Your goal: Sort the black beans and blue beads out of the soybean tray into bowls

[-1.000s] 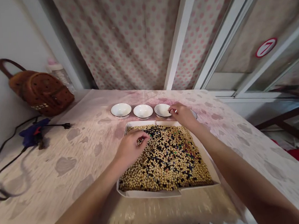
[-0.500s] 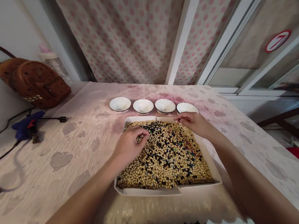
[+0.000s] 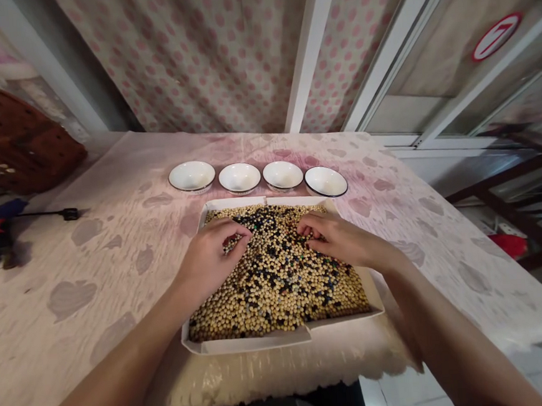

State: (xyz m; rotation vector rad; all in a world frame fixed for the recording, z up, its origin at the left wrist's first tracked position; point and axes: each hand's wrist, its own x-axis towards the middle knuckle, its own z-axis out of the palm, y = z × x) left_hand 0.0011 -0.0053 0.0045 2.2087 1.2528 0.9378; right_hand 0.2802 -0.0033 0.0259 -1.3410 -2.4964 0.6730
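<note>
Across the patterned tablecloth (image 3: pixel 113 221) before us, we do well to steady the shallow white box (image 3: pixel 254 343), since a knock to its low walls could spill what fills it. Our left hand (image 3: pixel 209 255) hangs over the box's left side, thumb and forefinger tips drawn together in a ring; our right hand (image 3: pixel 342 238) is low over the right side, fingers curled, thumb slightly apart. We cannot tell whether either one grasps anything. Four white bowls (image 3: pixel 239 178) stand in a row just past the far wall, so we should keep our wrists clear of that edge. The pale round pieces (image 3: pixel 279 302) fill most of the box, and the dark pieces (image 3: pixel 266 225) lie scattered among them. Both kinds will probably roll easily, we judge, so a light fingertip pinch from above should serve us better than raking.
</note>
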